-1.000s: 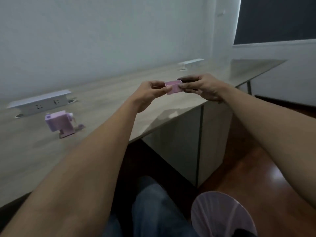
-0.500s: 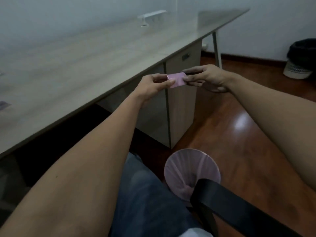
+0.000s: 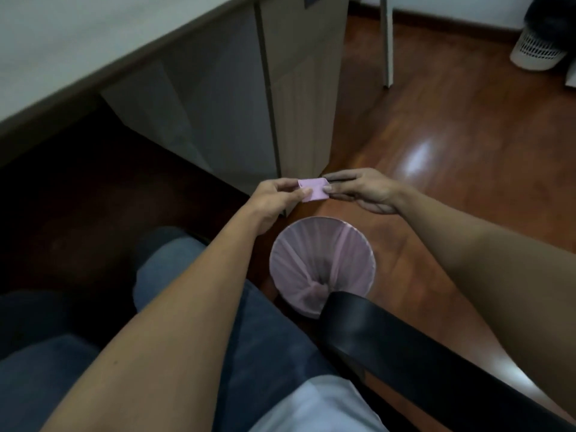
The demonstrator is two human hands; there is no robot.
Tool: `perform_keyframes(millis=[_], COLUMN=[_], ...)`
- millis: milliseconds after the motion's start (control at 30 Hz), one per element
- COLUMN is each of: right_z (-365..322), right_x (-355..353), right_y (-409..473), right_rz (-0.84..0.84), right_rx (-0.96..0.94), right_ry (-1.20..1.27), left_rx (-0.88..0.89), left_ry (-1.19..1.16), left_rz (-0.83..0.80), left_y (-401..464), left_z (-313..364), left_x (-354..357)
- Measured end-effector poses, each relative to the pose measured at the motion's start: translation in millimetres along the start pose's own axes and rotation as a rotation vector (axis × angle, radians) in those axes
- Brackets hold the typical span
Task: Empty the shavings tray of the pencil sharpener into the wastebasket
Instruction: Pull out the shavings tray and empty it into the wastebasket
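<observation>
A small pink shavings tray [image 3: 314, 189] is held level between both hands, just beyond the far rim of the wastebasket. My left hand [image 3: 274, 196] pinches its left end and my right hand [image 3: 363, 190] pinches its right end. The wastebasket [image 3: 321, 263] is round, lined with a pale pink bag, and stands on the wooden floor below and slightly nearer than the tray. The pencil sharpener is out of view.
A desk edge [image 3: 124, 62] and its grey cabinet [image 3: 299, 88] lie behind the hands. A black chair armrest [image 3: 420, 360] covers the near rim of the wastebasket. A white mesh bin [image 3: 537, 49] stands far right. My legs in jeans [image 3: 255, 332] are at bottom left.
The view has swung down and right from the desk to the floor. Both hands have carried the tray off the desk to a spot just past the wastebasket.
</observation>
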State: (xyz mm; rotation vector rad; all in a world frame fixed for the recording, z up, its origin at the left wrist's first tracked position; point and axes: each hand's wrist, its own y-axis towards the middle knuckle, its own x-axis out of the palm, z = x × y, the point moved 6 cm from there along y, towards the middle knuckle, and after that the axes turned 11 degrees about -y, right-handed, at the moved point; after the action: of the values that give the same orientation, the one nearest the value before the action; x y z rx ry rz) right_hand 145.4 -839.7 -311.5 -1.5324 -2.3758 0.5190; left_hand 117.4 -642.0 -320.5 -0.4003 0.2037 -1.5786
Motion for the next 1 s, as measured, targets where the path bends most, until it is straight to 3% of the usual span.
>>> perform_keyframes(millis=[167,400,833,1000], right_z=[42.7,74.1,60.4,57.7], right_x=[4.3,9.3,9.8,3.7], right_y=[3.3,1.7,10.3,21.1], right_rz=[-0.041,0.001,0.072,0.075], right_rx=[0.113,0.173,0.4,0.424], right_ry=[0.001,-0.022,0.037,0.036], left_rx=[-0.197,-0.329,-0.509,-0.568], left_ry=[-0.139,-0.181,-0.034,0.015], left_rz=[0.003,0.11,0.239,0.193], left_y=[0.6,1.6,14.6,18.6], left_z=[-42.6,-68.9,-60.8,-59.2], left_x=[5.3,15.9,19.5,19.8])
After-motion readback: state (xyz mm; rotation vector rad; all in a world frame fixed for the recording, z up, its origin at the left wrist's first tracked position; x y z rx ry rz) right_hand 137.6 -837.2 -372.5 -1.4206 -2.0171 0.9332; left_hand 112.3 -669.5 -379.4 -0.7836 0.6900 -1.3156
